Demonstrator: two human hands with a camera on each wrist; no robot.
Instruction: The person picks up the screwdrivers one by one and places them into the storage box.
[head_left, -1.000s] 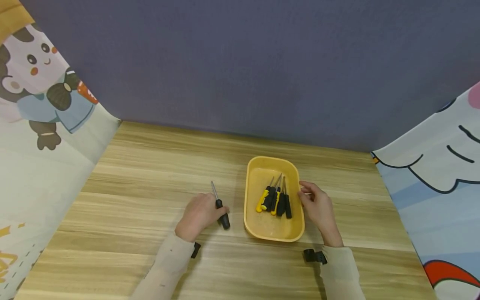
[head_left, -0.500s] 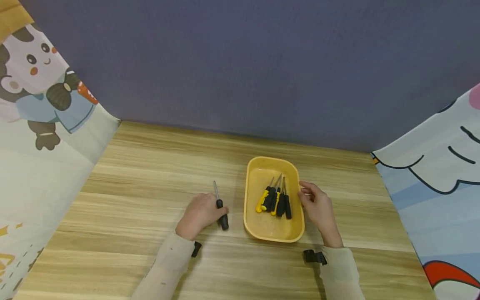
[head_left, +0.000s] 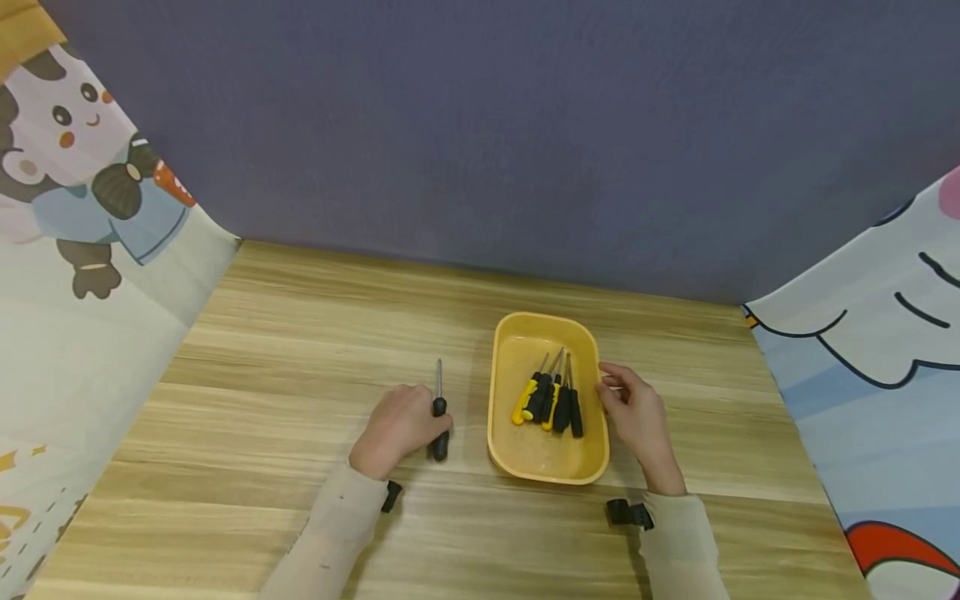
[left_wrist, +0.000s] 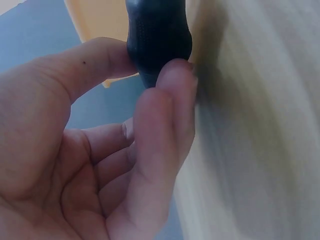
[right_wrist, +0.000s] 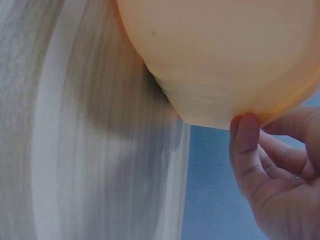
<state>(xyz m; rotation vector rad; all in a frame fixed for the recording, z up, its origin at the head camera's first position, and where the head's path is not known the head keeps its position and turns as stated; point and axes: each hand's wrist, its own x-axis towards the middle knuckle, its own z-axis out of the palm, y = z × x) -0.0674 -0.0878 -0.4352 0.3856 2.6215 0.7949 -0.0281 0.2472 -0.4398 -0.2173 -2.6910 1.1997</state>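
My left hand (head_left: 401, 425) pinches a screwdriver (head_left: 440, 433) by its black handle between thumb and fingers, its metal shaft directed toward the back of the table. The rounded handle (left_wrist: 159, 35) fills the top of the left wrist view, just above the wood. To the right stands a yellow plastic tray (head_left: 491, 417), where several screwdrivers (head_left: 551, 400) with black or black-and-yellow handles lie side by side, shafts toward the back. My right hand (head_left: 636, 417) holds the tray's right rim; in the right wrist view its fingertips (right_wrist: 247, 125) press against the outer wall.
The wood-grain table (head_left: 300, 350) meets a dark blue-grey panel (head_left: 480, 150) at the back. Cartoon-printed sheets (head_left: 90, 208) border the left and right sides. Small black devices (head_left: 630, 512) sit at both wrists.
The screwdriver in my left hand has turned from a slant to nearly straight, its handle end shifting left. The right hand and the tray stay where they were.
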